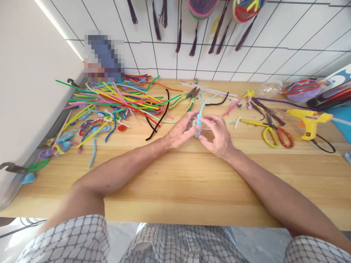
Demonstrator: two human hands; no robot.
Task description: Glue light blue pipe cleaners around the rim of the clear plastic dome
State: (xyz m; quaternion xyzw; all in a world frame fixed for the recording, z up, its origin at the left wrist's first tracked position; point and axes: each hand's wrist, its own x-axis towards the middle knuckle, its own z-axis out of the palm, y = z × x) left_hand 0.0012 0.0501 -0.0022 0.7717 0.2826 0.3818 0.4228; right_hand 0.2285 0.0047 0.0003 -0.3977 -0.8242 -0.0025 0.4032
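Matt blue pipe cleaner (198, 119), smooth wooden table (164, 186), plastic glue gun (310, 119).

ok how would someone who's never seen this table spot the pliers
On the wooden table, find the big heap of pipe cleaners. At its right edge, just beyond the left hand, lie the pliers. Green-and-yellow handles set them apart from the scissors, whose handles are yellow and red.
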